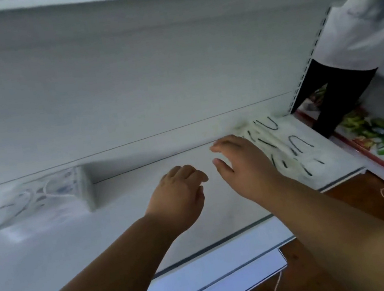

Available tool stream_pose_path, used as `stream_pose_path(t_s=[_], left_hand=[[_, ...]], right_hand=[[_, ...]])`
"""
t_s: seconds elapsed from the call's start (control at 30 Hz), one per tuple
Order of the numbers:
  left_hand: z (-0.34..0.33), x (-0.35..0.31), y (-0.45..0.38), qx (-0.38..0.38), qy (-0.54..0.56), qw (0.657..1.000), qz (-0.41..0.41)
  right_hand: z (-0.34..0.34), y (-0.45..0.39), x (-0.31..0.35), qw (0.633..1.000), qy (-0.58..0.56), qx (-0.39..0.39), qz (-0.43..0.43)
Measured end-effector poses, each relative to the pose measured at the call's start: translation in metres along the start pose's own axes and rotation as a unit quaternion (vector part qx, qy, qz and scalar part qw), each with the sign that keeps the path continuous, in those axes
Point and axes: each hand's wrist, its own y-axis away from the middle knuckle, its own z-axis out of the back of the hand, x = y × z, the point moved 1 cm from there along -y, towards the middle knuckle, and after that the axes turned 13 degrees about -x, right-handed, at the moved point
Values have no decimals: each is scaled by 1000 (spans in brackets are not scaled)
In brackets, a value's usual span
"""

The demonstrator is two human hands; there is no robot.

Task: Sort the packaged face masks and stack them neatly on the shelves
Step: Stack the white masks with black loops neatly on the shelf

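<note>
Two groups of packaged face masks sit on one white shelf (129,233). The left stack of masks (50,195) stands against the back panel at the shelf's left end; white ear loops show through the clear wrap, but the pack count is too blurred to read. The right pile of masks (284,145) lies flat at the shelf's right end, with black ear loops showing; again the pack count cannot be told.

Two bare hands reach in over the bare middle of the shelf, close together but not touching. Left hand (180,192): fingers curled loosely under, holding nothing, palm down, apart from both mask groups. Right hand (242,165): fingers extended and relaxed, thumb spread toward the left hand, fingertips at the near edge of the right pile; contact cannot be confirmed through the blur.

One other person (352,49) stands beyond the shelf's right end.
</note>
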Motion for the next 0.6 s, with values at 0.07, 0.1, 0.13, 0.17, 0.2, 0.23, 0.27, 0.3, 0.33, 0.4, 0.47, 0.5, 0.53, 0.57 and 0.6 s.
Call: stream_pose_path(t_s=[0.07, 0.1, 0.13, 0.17, 0.2, 0.23, 0.27, 0.3, 0.33, 0.4, 0.47, 0.5, 0.53, 0.57, 0.6], left_hand=[[-23, -25, -15, 5, 2, 1000, 10], [-34, -37, -22, 8, 3, 1000, 18], [-45, -48, -27, 12, 3, 1000, 24], [-56, -57, -32, 20, 3, 999, 31], [-66, -65, -37, 34, 2, 998, 43], [-76, -72, -41, 50, 2, 997, 63], [-84, -79, -44, 66, 5, 994, 90], [-92, -86, -47, 79, 14, 988, 128], [-99, -93, -49, 92, 29, 979, 179], [-111, -105, -55, 104, 84, 944, 300], [-122, -111, -62, 78, 168, 877, 443], [-126, -112, -66, 51, 218, 827, 516], [-128, -112, -71, 19, 275, 766, 581], [-130, -112, -75, -12, 334, 699, 632], [-129, -114, -79, -40, 386, 636, 667]], right_hand=[[12, 0, -37, 1000, 9, 14, -4], [16, 0, -55, 1000, 13, 26, -7], [18, 0, -72, 999, 22, 41, -13], [18, 0, -89, 997, 40, 56, -21], [16, 0, -105, 994, 69, 72, -33], [13, 1, -120, 990, 99, 91, -47], [11, 2, -132, 984, 120, 115, -67], [7, 4, -143, 978, 126, 142, -86], [5, 7, -151, 974, 118, 169, -96], [3, 8, -162, 975, 80, 195, -72], [7, 4, -170, 983, 34, 172, -51], [9, 1, -175, 987, 37, 151, -49], [11, -2, -180, 987, 62, 140, -54], [11, -4, -186, 983, 94, 145, -66], [11, -5, -191, 977, 115, 163, -80]])
